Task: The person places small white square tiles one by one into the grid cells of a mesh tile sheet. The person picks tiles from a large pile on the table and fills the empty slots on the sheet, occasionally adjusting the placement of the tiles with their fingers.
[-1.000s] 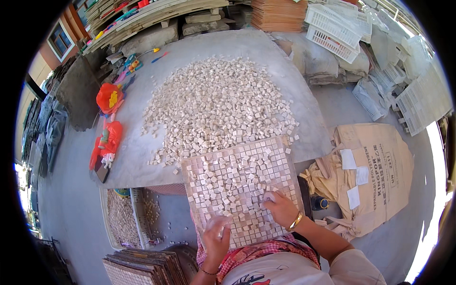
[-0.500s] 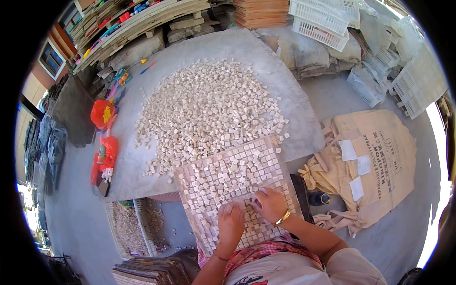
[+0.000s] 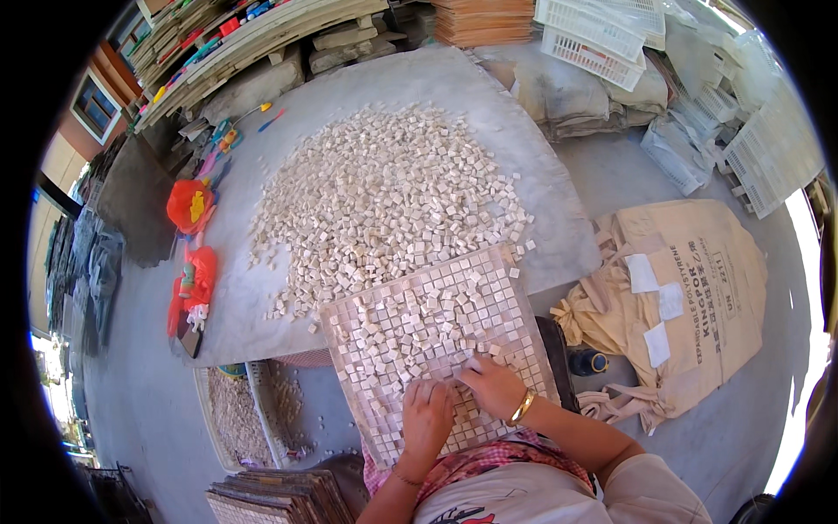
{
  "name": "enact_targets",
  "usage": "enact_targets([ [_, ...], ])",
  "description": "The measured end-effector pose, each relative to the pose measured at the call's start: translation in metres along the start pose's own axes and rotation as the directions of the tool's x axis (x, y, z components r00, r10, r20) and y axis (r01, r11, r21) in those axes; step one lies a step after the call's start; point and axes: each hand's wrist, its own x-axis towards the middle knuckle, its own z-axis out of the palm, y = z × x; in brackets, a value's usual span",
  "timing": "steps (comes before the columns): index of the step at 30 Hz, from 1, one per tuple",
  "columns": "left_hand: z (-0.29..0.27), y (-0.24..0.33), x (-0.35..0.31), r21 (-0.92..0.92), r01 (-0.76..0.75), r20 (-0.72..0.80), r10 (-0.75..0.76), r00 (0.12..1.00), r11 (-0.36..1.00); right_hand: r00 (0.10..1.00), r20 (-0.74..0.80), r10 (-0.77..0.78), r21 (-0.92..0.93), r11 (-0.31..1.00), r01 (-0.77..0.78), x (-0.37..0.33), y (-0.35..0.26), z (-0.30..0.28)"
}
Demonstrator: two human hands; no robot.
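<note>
A gridded tray [image 3: 515,306], tilted with its far edge on the table, lies across my lap. Small square stone tiles fill many of its cells, and loose tiles [image 3: 410,327] are scattered over its upper half. My left hand [image 3: 428,417] rests low on the tray, its fingers curled down onto the tiles. Close beside it, my right hand [image 3: 494,389], with a gold bangle at the wrist, has bent fingers drawn together over the grid. Whatever lies under either hand's fingertips is hidden.
A big heap of loose tiles [image 3: 384,192] covers the grey table [image 3: 567,236]. Red plastic toys [image 3: 199,271] lie at its left edge. Below stand a white crate of tiles [image 3: 234,415] and stacked trays [image 3: 279,498]. A tan sack [image 3: 698,306] and a dark jar [image 3: 588,361] are at right.
My right hand has shifted slightly left and down, closer to my left hand. My left hand has moved only a little. The tray stays in place.
</note>
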Motion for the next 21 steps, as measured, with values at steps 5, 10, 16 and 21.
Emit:
enact_targets([
  [5, -0.004, 0.004, -0.001, -0.073, -0.002, -0.055, -0.002, 0.998, 0.997, 0.999, 0.007, 0.037, 0.128, 0.991, -0.038, -0.006, 0.007, -0.013],
  [10, 0.004, 0.003, 0.005, 0.008, -0.011, -0.013, 0.011, 1.0, 1.0, 0.992, -0.126, -0.02, 0.289, 0.956, 0.056, -0.015, 0.012, -0.018],
  [16, 0.001, 0.008, 0.015, -0.079, -0.036, 0.044, 0.039, 0.998, 0.996, 0.991, -0.135, 0.021, 0.359, 0.933, 0.029, -0.02, 0.019, -0.024],
  [21, 0.001, 0.012, 0.016, -0.157, 0.004, 0.053, 0.004, 0.999, 0.988, 0.981, -0.185, 0.058, 0.477, 0.878, 0.038, -0.021, 0.017, -0.034],
])
